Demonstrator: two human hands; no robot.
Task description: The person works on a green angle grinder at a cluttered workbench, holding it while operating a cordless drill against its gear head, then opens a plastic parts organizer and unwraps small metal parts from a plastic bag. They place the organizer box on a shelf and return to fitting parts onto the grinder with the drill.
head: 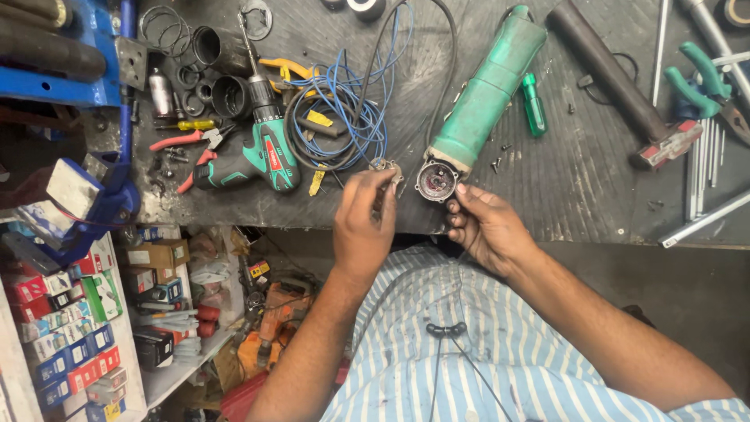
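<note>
A green power tool body (486, 94) lies slanted on the dark workbench (578, 180), its open round end (437, 180) facing me. My right hand (484, 227) touches the rim of that open end with its fingertips. My left hand (363, 219) pinches a small metal part (386, 166) just left of the opening; wires run from that part back onto the bench.
A green cordless drill (262, 148), a tangle of blue and black wire (348, 109), red-handled pliers (187, 141), a small green screwdriver (533, 103), a dark tube with a red end (617, 82) and green-handled pliers (703, 78) lie on the bench. A blue vise (86, 70) stands left; shelves of boxes (70, 328) lie below.
</note>
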